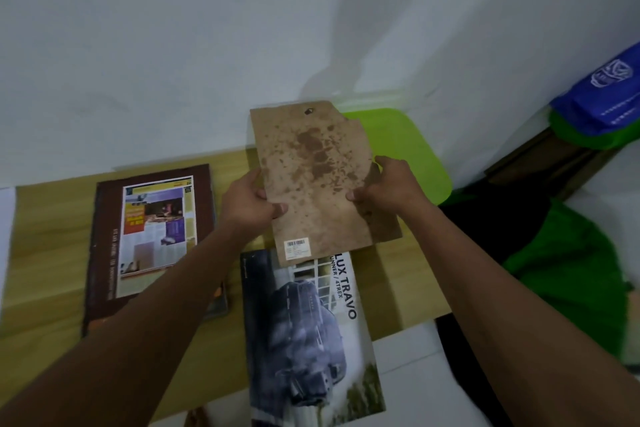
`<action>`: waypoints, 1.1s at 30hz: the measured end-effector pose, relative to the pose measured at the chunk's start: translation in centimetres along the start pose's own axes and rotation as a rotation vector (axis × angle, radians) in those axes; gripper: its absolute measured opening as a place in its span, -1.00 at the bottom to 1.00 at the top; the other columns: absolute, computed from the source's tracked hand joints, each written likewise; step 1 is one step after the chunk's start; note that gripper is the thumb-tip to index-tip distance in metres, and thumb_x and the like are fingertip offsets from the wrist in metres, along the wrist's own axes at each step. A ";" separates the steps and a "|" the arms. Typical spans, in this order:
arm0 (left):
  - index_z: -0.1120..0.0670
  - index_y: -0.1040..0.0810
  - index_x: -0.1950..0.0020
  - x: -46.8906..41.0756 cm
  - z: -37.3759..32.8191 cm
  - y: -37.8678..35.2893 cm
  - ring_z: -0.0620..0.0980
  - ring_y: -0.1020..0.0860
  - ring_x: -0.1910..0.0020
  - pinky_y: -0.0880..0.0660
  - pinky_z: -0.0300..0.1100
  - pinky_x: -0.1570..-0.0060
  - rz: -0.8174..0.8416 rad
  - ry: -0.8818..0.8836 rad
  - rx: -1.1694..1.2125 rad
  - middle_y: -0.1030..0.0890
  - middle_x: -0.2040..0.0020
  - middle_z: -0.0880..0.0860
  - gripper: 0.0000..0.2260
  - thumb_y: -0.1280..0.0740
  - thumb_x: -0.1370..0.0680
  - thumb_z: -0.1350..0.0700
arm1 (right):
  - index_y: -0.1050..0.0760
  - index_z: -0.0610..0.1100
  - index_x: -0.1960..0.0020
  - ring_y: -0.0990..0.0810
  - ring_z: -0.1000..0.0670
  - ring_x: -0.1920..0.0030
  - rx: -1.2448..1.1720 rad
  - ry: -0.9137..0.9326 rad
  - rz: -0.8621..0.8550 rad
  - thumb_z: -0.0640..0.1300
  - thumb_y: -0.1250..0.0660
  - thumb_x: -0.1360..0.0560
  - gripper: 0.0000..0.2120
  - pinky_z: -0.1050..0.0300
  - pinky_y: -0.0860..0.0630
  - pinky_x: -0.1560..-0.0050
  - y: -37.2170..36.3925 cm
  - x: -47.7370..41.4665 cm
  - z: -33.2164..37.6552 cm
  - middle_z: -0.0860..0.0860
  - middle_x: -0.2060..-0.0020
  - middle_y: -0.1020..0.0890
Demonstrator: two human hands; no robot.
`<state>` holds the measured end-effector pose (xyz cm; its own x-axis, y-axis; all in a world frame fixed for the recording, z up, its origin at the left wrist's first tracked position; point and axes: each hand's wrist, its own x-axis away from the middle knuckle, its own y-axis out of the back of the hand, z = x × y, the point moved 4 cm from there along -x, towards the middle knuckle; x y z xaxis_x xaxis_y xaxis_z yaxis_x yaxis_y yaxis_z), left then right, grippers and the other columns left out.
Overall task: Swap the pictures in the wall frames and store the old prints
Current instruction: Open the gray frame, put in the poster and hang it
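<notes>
Your left hand grips the left edge of the stained brown backing board, thumb on top. Your right hand grips the right edge the same way. Board is held over the wooden surface, with a barcode sticker at its near corner. Its near end overlaps the car poster, which lies face up on the surface. Dark brown frame lies flat to the left with a newspaper-style print showing in it. Green stool is behind the board, blue bag at far right.
</notes>
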<state>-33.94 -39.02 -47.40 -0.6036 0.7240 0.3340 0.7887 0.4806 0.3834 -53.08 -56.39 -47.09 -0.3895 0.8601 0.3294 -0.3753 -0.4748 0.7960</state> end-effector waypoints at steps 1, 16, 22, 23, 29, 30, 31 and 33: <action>0.02 -0.35 -0.47 0.2 0.1 0.7 0.00 -0.63 0.13 -0.58 -0.15 0.16 0.027 0.017 0.034 -0.60 0.19 0.03 -0.29 -0.52 -0.38 0.30 | -0.45 -0.05 -0.34 -0.54 -0.19 -0.20 -0.033 0.017 0.006 0.37 -0.52 0.13 0.10 -0.14 -0.55 -0.16 -0.1 0.2 0.4 -0.13 -0.23 -0.53; 0.09 -0.34 -0.48 4.8 6.6 18.9 -0.15 -0.62 0.27 -0.54 -0.18 0.22 -0.096 0.045 -0.007 -0.62 0.27 -0.01 -0.38 -0.44 -0.46 0.29 | -0.30 -0.05 -0.32 -0.62 -0.05 -0.13 -0.348 0.138 0.233 -0.12 -0.70 -0.13 -0.12 -0.14 -0.55 -0.20 -11.9 7.1 14.3 0.01 -0.14 -0.62; 0.11 -0.42 -0.41 4.4 11.6 23.0 0.05 -0.54 0.12 -0.48 -0.11 0.08 -0.154 -0.047 -0.307 -0.44 0.23 -0.19 -0.47 -0.46 -0.46 0.18 | -0.22 -0.12 -0.47 -0.52 -0.04 -0.26 -0.356 0.139 0.272 -0.20 -0.66 -0.23 -0.05 -0.06 -0.50 -0.25 -19.0 7.6 17.0 -0.02 -0.26 -0.54; 0.11 -0.43 -0.40 4.3 12.4 23.3 0.07 -0.55 0.08 -0.47 -0.12 0.07 -0.170 -0.056 -0.334 -0.43 0.22 -0.19 -0.48 -0.46 -0.46 0.17 | -0.19 -0.08 -0.49 -0.52 -0.07 -0.26 -0.342 0.126 0.266 -0.15 -0.67 -0.21 0.00 -0.10 -0.51 -0.24 -19.9 7.8 17.3 -0.04 -0.28 -0.53; 0.04 -0.45 -0.37 2.9 16.9 23.6 0.08 -0.59 -0.01 -0.47 -0.15 0.08 -0.178 -0.026 -0.371 -0.53 0.07 -0.04 -0.51 -0.46 -0.46 0.13 | -0.09 0.09 -0.50 -0.46 -0.17 -0.30 -0.261 0.128 0.225 0.17 -0.59 -0.01 0.17 -0.19 -0.51 -0.22 -24.5 6.6 16.1 -0.12 -0.27 -0.49; 0.04 -0.45 -0.38 2.6 17.6 23.6 0.08 -0.59 -0.01 -0.49 -0.13 0.07 -0.170 -0.006 -0.376 -0.55 0.03 -0.02 -0.49 -0.46 -0.45 0.13 | -0.09 0.08 -0.51 -0.45 -0.17 -0.31 -0.235 0.125 0.229 0.16 -0.60 -0.02 0.18 -0.19 -0.50 -0.24 -24.5 7.1 16.4 -0.12 -0.28 -0.47; 0.04 -0.45 -0.39 2.4 18.0 23.6 0.09 -0.58 -0.02 -0.51 -0.11 0.04 -0.162 0.013 -0.383 -0.56 -0.02 0.01 -0.48 -0.47 -0.44 0.13 | -0.09 0.05 -0.52 -0.44 -0.17 -0.31 -0.220 0.125 0.233 0.13 -0.61 -0.05 0.17 -0.18 -0.49 -0.26 -24.6 7.3 16.5 -0.12 -0.28 -0.46; 0.05 -0.46 -0.37 2.1 19.0 23.4 0.16 -0.55 -0.07 -0.53 -0.02 -0.02 -0.149 0.048 -0.411 -0.58 -0.14 0.12 -0.46 -0.49 -0.41 0.13 | -0.11 0.01 -0.53 -0.41 -0.11 -0.29 -0.181 0.132 0.240 0.04 -0.65 -0.15 0.10 -0.12 -0.44 -0.32 -24.6 7.6 16.6 -0.06 -0.23 -0.41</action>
<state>-14.53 -16.86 -54.04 -0.7196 0.6330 0.2855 0.5865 0.3340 0.7379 -32.83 -35.04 -55.74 -0.5860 0.6940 0.4183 -0.3990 -0.6965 0.5965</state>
